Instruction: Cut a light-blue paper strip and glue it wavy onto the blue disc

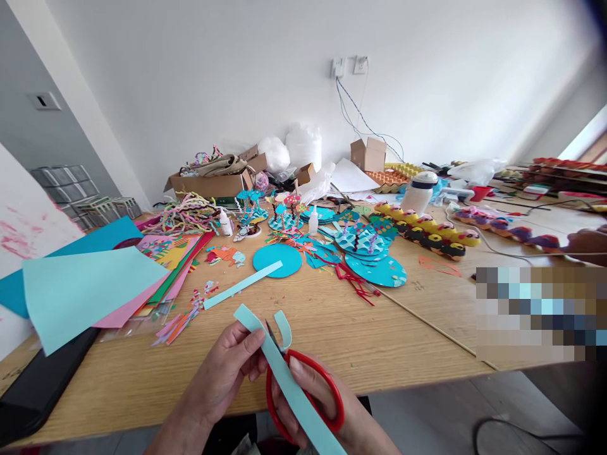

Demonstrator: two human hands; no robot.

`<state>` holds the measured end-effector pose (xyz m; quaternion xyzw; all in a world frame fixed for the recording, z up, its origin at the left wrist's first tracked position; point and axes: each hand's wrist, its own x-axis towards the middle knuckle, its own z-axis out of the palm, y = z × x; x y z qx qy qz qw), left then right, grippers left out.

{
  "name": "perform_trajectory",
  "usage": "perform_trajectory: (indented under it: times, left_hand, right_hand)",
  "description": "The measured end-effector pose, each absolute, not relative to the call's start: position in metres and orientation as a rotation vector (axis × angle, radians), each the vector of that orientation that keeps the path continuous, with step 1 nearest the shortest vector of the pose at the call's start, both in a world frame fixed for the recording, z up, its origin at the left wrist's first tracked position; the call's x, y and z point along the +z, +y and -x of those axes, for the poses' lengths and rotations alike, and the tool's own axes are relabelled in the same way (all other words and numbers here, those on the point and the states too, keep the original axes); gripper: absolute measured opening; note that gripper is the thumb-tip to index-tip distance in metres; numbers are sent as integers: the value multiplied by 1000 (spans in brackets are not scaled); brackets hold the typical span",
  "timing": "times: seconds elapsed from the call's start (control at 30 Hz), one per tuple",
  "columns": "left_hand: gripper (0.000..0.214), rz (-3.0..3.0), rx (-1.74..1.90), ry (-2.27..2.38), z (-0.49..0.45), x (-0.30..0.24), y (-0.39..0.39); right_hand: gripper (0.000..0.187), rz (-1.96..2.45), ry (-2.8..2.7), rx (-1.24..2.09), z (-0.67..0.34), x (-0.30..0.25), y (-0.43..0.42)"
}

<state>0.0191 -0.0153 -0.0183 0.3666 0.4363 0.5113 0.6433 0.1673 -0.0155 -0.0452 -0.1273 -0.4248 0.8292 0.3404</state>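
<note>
A strip (296, 395) is pinched by the left hand (232, 357); scissors (338, 399) are gripped by the right hand (313, 385), blades held at the strip's edge.

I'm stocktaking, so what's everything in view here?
Held strip: one, pale blue, left hand
Curled strip: one, pale blue, by blades
Scissors: one, red-handled, right hand
Loose strip: one, pale blue, reaching disc
Disc: one, blue, centre
Large sheet: one, pale blue, left
Small bottles: two, white, centre
Egg-carton strips: several, yellow, black, purple, right
Lidded container: one, white, back right
Sockets: two, white, wall
Table: one, brown, below
Other clutter: uncountable, mixed, back
Left hand: one, lower centre
Right hand: one, beside it
</note>
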Motion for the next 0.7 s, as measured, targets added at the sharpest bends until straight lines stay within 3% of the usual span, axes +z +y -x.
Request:
perform_trajectory:
  times: [0.33, 0.7]
  left_hand:
    - [28, -847, 1164, 999, -18, -20, -13]
    - [25, -881, 1188, 984, -13, -21, -15]
  right_hand:
    - [37, 544, -910, 2144, -168, -52, -21]
    - [37, 587, -1080, 2050, -173, -55, -20]
